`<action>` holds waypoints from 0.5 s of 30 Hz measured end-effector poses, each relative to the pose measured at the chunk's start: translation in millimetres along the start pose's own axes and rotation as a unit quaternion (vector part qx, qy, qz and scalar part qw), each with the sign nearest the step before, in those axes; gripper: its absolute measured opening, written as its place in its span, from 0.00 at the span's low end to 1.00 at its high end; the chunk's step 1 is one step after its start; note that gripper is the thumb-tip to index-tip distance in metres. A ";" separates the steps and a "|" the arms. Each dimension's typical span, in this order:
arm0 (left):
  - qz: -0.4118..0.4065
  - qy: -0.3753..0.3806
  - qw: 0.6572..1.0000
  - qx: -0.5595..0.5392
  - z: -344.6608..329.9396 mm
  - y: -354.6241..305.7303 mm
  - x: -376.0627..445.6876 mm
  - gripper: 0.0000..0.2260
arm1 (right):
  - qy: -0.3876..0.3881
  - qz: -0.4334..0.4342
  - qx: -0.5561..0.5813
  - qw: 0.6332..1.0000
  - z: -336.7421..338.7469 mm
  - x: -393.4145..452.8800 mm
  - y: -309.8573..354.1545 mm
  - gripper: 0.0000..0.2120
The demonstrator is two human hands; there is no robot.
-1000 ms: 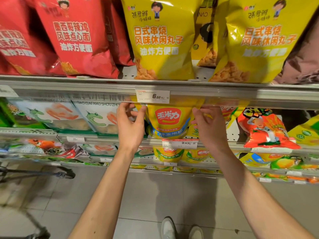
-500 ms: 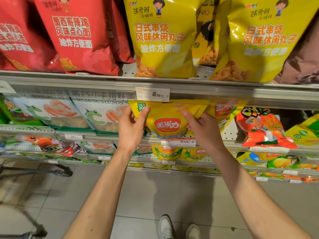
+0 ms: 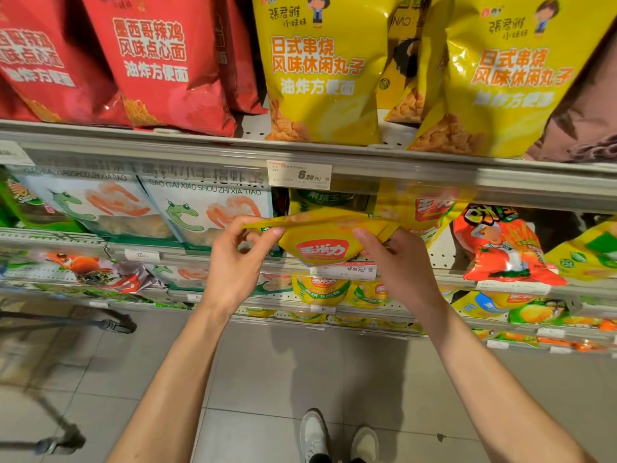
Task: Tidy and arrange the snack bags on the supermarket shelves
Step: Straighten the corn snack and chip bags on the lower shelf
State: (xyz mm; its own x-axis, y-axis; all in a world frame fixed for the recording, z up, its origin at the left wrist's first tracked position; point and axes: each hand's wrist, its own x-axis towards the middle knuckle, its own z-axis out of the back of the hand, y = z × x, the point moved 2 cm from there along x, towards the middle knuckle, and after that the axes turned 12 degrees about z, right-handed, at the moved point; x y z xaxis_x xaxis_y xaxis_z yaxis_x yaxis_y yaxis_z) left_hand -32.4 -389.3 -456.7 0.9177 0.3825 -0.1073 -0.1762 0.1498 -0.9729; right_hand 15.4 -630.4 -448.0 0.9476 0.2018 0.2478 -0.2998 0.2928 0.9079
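A yellow corn snack bag (image 3: 320, 240) with a red logo hangs in front of the second shelf (image 3: 213, 253), tipped so its top edge points toward me. My left hand (image 3: 233, 262) pinches its upper left corner. My right hand (image 3: 397, 262) pinches its upper right side. More yellow bags of the same kind (image 3: 430, 212) stand behind it under the top shelf rail (image 3: 467, 182), and others (image 3: 320, 290) sit on the shelf below.
Large red bags (image 3: 157, 61) and yellow bags (image 3: 320, 71) fill the top shelf. White shrimp-stick bags (image 3: 207, 212) stand left of my hands, an orange bag (image 3: 500, 248) to the right. A cart frame (image 3: 110, 324) is at lower left. My shoes (image 3: 337, 436) are on the tiled floor.
Both hands have pulled the yellow corn bag out from under the top shelf rail and down toward me; its top has tipped forward.
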 end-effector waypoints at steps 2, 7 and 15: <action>-0.015 -0.010 1.000 0.009 4.6 -5.6 -0.8 0.04 | -0.014 0.009 -0.007 1.000 0.3 3.2 6.6 0.10; -0.009 -0.021 1.000 -0.011 12.5 -15.8 -4.6 0.13 | -0.044 0.055 0.012 0.997 2.4 9.3 30.3 0.13; 0.044 0.082 0.995 -0.045 -3.3 -12.5 -22.9 0.32 | -0.082 0.044 0.006 0.996 17.2 7.4 53.2 0.19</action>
State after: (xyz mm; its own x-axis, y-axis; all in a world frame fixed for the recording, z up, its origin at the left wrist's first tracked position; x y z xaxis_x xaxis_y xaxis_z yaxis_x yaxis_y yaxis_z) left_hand -50.1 -403.0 -442.7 0.9473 0.2355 -0.2171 -0.2319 0.0370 -0.9720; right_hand 8.4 -629.4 -392.0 0.9234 0.0711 0.3772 -0.3818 0.2698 0.8840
